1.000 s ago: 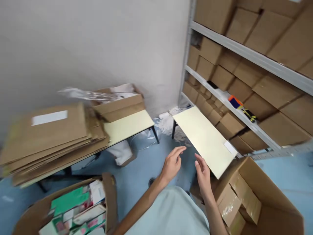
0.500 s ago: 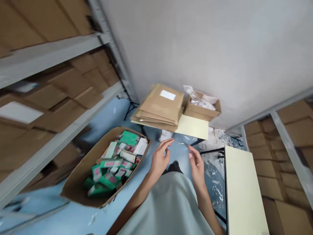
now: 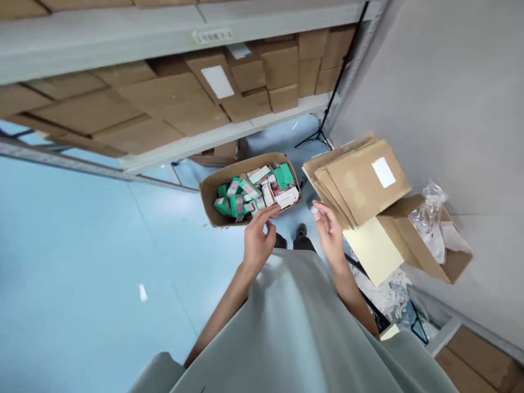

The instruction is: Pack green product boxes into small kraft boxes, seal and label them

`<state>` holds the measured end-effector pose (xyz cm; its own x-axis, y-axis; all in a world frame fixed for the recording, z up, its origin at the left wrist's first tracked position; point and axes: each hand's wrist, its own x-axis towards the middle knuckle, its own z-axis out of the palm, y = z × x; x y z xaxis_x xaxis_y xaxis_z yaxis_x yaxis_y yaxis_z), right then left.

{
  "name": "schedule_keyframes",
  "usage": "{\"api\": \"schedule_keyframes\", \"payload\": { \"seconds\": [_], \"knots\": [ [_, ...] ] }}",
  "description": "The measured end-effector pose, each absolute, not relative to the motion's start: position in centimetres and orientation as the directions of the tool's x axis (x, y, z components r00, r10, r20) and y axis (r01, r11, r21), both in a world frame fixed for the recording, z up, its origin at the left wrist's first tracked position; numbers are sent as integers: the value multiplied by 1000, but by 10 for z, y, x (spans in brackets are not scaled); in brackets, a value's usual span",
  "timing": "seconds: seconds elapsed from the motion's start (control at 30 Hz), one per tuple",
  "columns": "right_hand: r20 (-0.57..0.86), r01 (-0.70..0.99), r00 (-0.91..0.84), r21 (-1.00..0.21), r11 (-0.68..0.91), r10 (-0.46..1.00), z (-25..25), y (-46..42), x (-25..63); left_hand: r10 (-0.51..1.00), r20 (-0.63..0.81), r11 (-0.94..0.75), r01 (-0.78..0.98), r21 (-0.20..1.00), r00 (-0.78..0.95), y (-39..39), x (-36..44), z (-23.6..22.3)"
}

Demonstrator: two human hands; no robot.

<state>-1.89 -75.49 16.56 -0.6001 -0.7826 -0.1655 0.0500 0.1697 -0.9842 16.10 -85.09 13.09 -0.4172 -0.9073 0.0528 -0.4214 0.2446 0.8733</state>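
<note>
In the head view, the left hand (image 3: 258, 237) is just below the centre of the frame, palm inward, its fingers bent forward and a narrow gap between thumb and forefinger, with nothing seen in it. The right hand (image 3: 331, 232) is to its right, well apart from it, its fingers curled toward the thumb; a small pale spot shows at its fingertips, and whether that is something held cannot be told.

Above the left hand, around the middle of the frame, the carton (image 3: 210, 199) stands open on the blue floor (image 3: 94, 245), holding a jumble of small boxes (image 3: 249, 190), green, white and pink. The left fingertips overlap its near rim in the picture; whether they touch cannot be told.

Right of centre, a stack of flattened cardboard (image 3: 356, 185) with a white label (image 3: 383, 172) lies on the cream desk (image 3: 374, 251). Beside the stack, an open box (image 3: 413, 245) holds clear plastic (image 3: 429, 207) and white material. White scraps (image 3: 388, 297) lie below the desk.

Across the upper left runs a grey shelf (image 3: 164, 41) packed with brown boxes (image 3: 176, 101). A black stand (image 3: 321, 134) rises near its right end. More boxes (image 3: 475, 365) fill the lower right corner.
</note>
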Motion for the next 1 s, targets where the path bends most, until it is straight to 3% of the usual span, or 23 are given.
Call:
{"api": "schedule_keyframes", "payload": {
  "seconds": [0.13,0.37,0.73,1.0],
  "knots": [
    [-231,26,-452,-969,247,-862,147,-790,-22,-963,-50,83,-469,879,-264,-846,174,117],
    [-273,-58,-267,-953,298,-924,120,-845,15,-989,-107,-61,-375,925,-102,-859,218,96],
    [-322,-203,-215,-909,365,-922,73,-951,127,-979,-201,-202,-345,917,41,-939,334,67],
    [-336,-377,-316,-814,442,-887,21,-1000,162,-955,-290,-285,-418,863,52,-1004,399,19]
  ]
}}
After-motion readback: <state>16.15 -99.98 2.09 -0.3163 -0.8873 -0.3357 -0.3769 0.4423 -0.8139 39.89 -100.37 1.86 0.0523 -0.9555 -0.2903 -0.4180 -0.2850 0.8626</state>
